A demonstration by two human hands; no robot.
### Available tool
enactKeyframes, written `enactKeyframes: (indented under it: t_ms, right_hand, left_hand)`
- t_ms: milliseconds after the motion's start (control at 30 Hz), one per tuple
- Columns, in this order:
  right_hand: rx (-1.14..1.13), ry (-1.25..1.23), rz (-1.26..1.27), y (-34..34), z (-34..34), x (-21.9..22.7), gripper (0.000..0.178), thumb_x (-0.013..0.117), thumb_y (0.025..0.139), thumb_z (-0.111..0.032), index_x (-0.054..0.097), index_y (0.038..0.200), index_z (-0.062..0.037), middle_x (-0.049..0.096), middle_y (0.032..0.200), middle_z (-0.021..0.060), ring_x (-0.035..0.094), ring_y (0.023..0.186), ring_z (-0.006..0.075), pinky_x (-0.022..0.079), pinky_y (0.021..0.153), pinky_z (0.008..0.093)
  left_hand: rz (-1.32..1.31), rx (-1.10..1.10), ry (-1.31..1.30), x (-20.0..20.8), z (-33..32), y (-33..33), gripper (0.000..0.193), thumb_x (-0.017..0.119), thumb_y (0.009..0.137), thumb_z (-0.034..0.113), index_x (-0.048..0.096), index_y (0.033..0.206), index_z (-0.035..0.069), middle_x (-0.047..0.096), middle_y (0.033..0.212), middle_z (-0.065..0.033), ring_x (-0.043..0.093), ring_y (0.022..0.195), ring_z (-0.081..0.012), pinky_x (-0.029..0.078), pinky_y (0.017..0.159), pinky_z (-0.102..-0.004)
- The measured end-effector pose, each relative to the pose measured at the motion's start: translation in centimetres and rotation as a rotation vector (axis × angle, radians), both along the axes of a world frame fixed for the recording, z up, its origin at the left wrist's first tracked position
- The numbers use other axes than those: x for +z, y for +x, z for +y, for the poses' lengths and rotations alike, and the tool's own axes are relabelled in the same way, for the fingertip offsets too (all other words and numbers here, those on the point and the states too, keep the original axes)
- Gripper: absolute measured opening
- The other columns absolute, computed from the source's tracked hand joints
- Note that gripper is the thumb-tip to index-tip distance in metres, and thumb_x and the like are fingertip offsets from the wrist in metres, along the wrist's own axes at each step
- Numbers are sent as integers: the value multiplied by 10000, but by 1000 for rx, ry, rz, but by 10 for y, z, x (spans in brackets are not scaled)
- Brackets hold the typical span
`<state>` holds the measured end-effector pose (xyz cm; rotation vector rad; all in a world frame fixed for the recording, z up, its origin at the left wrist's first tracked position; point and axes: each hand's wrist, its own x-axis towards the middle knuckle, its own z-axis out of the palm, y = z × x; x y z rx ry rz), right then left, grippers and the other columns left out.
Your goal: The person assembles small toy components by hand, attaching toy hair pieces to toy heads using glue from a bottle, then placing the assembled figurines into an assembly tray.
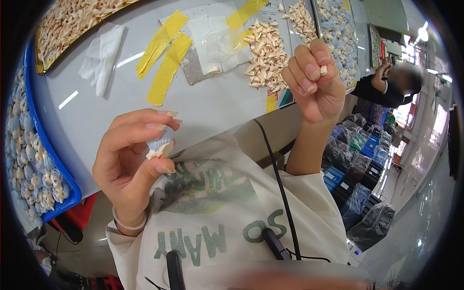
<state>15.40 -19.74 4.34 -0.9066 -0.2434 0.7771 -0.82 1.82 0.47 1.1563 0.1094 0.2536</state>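
My left hand (121,159) pinches a small blue-and-cream figurine (161,145) between thumb and fingertips, above the table's near edge. Raised further right, my right hand (316,92) has its fingers curled, with a tiny cream piece (323,70) held at the fingertips. Beside that hand, a heap of small cream pointed pieces with reddish marks (266,60) lies on the table. Left of the heap, a clear round dish (216,46) rests on a white sheet, with one loose cream piece (212,71) near it.
A blue tray (72,197) of blue-and-cream figurines stands at left. Another tray (44,68) of cream pieces is at far left, with a white cloth (104,58) nearby. Yellow tape strips (166,70) mark the table. Figurines (340,36) fill a tray at right. Another person (386,87) sits beyond.
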Motion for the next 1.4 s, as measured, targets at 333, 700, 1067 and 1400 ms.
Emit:
enactKeyframes:
  t_ms: [333,700,1067,1400]
  right_hand:
    - [6,-786,-1102,16,46,8,107,619,677,70,587,770,29,550,780,84,519,720,141,387,661,218]
    - [-118,-1226,-1216,-3,99,35,143,672,510,33,626,635,-19,520,621,65,499,639,172,367,553,261]
    - [-10,-992,-1506,6,62,13,124,609,660,100,584,770,50,536,770,78,497,712,134,376,649,223]
    - [-42,-389,-796,-57,59,5,215,726,629,-84,561,743,-6,480,733,79,429,651,122,303,579,200]
  left_hand:
    - [-11,-25,-228,-1,-2,4,415,722,645,41,499,989,-21,510,1002,-167,552,898,-261,447,793,-325]
    - [-166,-75,208,-8,7,8,445,693,715,227,470,1025,0,502,1003,-135,524,907,-236,435,779,-320]
    - [-25,-42,-57,-7,-9,13,443,692,719,249,453,1010,16,508,986,-142,546,871,-213,456,742,-268]
    - [-77,-42,-432,-5,-20,6,397,664,725,56,465,1053,-45,525,1019,-188,531,952,-234,426,846,-321]
